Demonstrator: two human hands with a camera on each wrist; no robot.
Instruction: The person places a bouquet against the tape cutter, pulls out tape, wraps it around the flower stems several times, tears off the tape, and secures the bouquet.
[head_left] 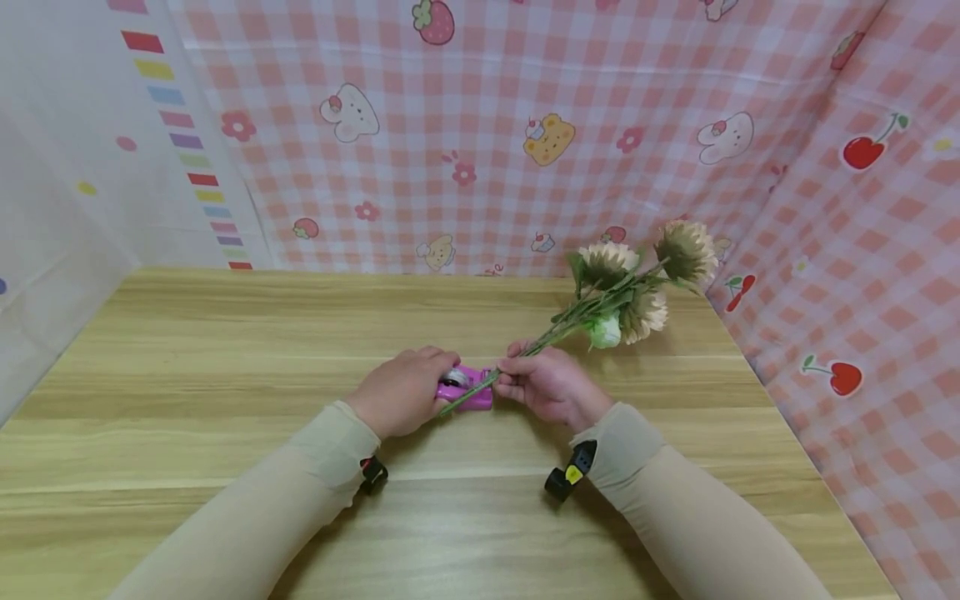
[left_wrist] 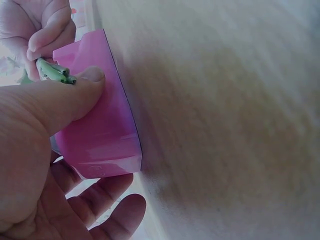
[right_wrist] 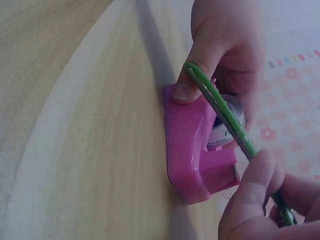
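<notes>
My left hand [head_left: 408, 390] grips a pink tape dispenser [right_wrist: 187, 145] on the table, its thumb along one side and its fingers round the other. A tape roll [right_wrist: 227, 127] sits in the dispenser, and a toothed cutter shows at the end toward my right hand. My right hand [head_left: 551, 385] pinches the green stems [right_wrist: 222, 112] of a small bunch of artificial flowers [head_left: 645, 283]. The stems slant across above the dispenser, and their cut ends [left_wrist: 67, 76] lie near my left thumb. Pale blooms and a green-white bud point to the far right.
The wood-grain table [head_left: 225, 350] runs back to a pink checked cloth [head_left: 300, 192] with cartoon prints. More checked cloth [head_left: 885, 275] hangs at the right, and a white cloth [head_left: 60, 167] at the left. A dark strap device [head_left: 573, 472] is on the right wrist.
</notes>
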